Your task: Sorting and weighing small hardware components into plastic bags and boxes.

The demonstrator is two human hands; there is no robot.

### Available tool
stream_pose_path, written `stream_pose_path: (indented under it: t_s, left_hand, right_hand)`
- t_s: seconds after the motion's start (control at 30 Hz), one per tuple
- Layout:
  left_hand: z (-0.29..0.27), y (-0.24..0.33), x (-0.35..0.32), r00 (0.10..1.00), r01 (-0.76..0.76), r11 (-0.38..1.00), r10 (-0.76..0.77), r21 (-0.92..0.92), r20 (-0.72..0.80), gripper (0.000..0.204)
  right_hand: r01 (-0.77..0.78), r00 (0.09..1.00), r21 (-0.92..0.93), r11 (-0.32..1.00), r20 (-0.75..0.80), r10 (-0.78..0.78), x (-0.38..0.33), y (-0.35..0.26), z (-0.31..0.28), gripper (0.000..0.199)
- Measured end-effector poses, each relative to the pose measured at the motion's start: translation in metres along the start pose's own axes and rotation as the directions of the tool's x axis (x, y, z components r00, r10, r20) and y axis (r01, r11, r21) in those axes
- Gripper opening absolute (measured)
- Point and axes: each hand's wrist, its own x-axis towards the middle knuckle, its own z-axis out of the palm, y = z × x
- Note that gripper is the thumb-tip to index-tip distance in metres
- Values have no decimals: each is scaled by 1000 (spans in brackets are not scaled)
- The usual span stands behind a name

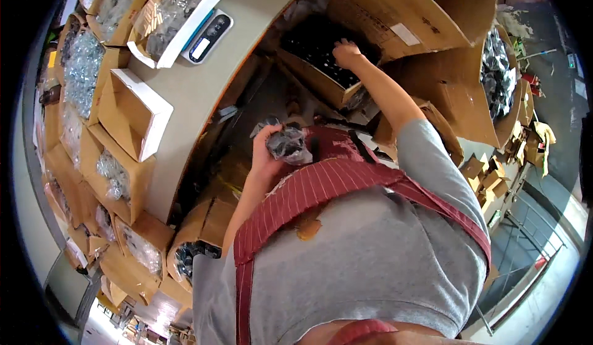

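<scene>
My left hand (267, 153) is closed around a crumpled clear plastic bag (289, 145) with dark contents, held close to my red striped apron (336, 144). My right arm stretches forward to an open cardboard box (324, 85) full of small black parts (312, 45) with pale specks among them. There my right hand (347, 54) rests at the surface of the black parts, its fingers curled downward. What lies between those fingertips is too small to make out.
On the pale table (207, 92) at left are an open white-sided box (139, 113), a tray of bagged parts (173, 17) and a digital scale (208, 38). Tall cardboard flaps (395, 24) rise beyond my right hand. A carton of dark bagged parts (496, 73) stands at right.
</scene>
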Motion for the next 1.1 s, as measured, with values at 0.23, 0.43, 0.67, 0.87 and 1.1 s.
stream_pose_path:
  t_s: [0.23,0.43,0.67,0.87,1.1]
  left_hand:
    - [-21,90,30,963,-241,963,253,120,-90,17]
    - [-5,105,52,975,-129,923,184,362,-123,14]
    - [33,89,99,997,-28,821,66,570,-46,17]
    - [60,75,107,980,-186,785,189,591,57,18]
    - [37,64,93,963,-214,804,268,555,-16,18]
  right_hand:
    - [282,958,69,957,-75,-277,23,43,-3,15]
    - [82,977,537,839,-208,38,-6,61,-53,21]
    - [-4,994,450,893,-95,52,-44,93,-42,34]
    - [-104,985,426,899,171,33,-34,84,-12,51]
    - [77,995,-74,994,75,-71,-8,69,0,44]
